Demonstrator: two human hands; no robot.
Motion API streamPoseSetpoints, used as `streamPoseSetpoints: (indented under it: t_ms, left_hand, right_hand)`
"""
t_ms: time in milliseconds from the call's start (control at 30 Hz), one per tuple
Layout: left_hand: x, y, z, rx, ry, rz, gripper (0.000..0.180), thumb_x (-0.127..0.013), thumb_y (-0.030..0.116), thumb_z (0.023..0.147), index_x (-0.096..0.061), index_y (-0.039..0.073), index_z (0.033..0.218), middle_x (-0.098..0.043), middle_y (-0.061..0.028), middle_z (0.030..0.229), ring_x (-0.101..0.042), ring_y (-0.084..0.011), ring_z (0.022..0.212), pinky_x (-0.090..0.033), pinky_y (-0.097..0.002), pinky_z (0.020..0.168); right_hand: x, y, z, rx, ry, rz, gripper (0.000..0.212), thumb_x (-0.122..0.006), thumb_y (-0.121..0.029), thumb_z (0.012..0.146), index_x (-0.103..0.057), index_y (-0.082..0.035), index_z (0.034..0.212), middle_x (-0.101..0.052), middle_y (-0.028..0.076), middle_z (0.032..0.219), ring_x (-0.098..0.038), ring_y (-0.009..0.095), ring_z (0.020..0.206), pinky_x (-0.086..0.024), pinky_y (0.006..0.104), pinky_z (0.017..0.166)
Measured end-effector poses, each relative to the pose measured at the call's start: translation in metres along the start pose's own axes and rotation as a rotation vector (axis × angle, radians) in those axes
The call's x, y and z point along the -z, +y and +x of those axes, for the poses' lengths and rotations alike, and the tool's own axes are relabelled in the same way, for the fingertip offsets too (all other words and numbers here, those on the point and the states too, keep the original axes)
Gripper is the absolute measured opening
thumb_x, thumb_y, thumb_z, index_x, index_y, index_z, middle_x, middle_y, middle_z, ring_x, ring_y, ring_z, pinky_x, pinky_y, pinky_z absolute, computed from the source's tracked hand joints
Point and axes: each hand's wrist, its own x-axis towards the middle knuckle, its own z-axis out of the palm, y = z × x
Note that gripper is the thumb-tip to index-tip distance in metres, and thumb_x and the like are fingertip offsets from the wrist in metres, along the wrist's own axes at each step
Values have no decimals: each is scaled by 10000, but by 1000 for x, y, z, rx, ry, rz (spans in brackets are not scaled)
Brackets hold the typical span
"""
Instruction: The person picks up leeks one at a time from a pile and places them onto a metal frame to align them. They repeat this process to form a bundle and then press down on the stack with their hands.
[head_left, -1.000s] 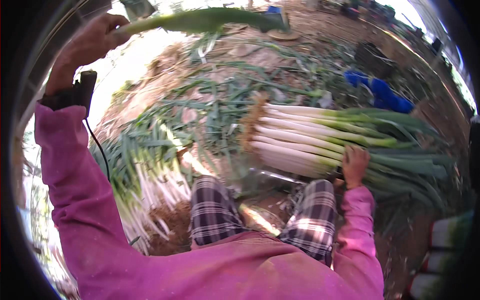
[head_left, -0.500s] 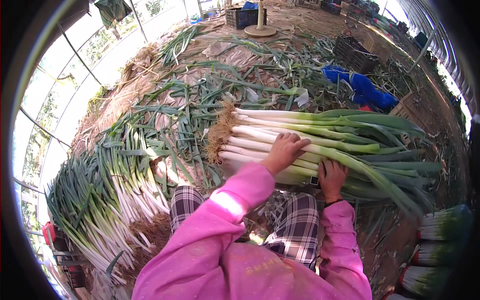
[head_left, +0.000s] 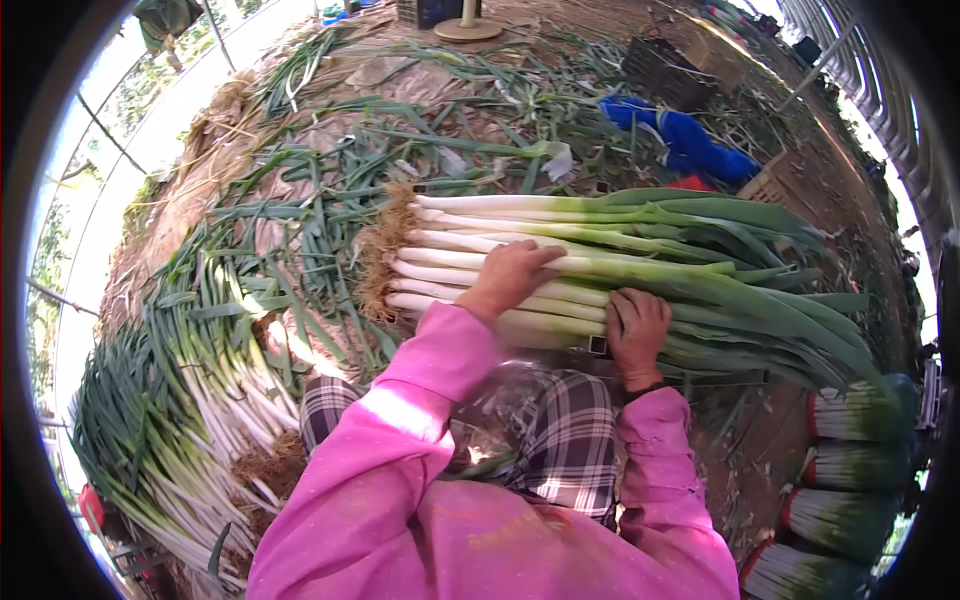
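Note:
A broad row of leeks (head_left: 560,235) lies across in front of my knees, the brown roots (head_left: 388,250) at the left and the green leaves at the right. My left hand (head_left: 510,278) rests on the white stalks with its fingers closed over one leek. Farther right, my right hand (head_left: 640,330) has its fingers curled on the near side of the row, where the stalks turn green. A small dark square with a pale border (head_left: 597,345) shows beside that hand. The undersides of both hands are hidden.
A large heap of loose leeks (head_left: 190,400) lies at the left. Tied leek bundles (head_left: 845,465) are lined up at the lower right. Cut leaves (head_left: 330,200) litter the ground beyond, with a blue cloth (head_left: 685,140), a dark crate (head_left: 665,75) and a round-based stand (head_left: 468,28).
The whole view has shifted, so the scene sits farther left and higher. Both hands stay on the leeks, and the uppermost leek's leaves now lie in with the others at the right.

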Motion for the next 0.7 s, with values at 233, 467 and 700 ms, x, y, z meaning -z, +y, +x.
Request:
streamPoseSetpoints:
  t_ms: [233, 467, 700]
  left_hand:
    - [-11, -1, -3, -9, -22, 27, 308, -601, 335, 854, -623, 220, 1139, -577, -69, 809, -582, -270, 809, -456, -418, 708]
    - [-20, 9, -10, -18, 89, 87, 292, -587, 302, 868, -630, 199, 1138, -563, -77, 865, -560, -269, 857, -441, -420, 723]
    - [28, -98, -44, 565, 163, 290, 248, -484, 242, 895, -615, 119, 1066, -597, -122, 1061, -546, -316, 991, -440, -428, 861]
  right_hand:
    - [7, 6, -3, 28, -23, -24, 178, -642, -148, 777, -667, -120, 951, -614, 19, 965, -564, 222, 936, -392, 402, 847]
    - [15, -1, 23, 15, -4, -233, 239, -645, -243, 802, -663, -136, 1015, -571, 27, 1085, -502, 238, 1091, -307, 535, 1001]
    - [5, 17, 25, -13, -130, -191, 260, -659, -289, 793, -673, -142, 1008, -571, 25, 1059, -508, 242, 1077, -294, 561, 1024]
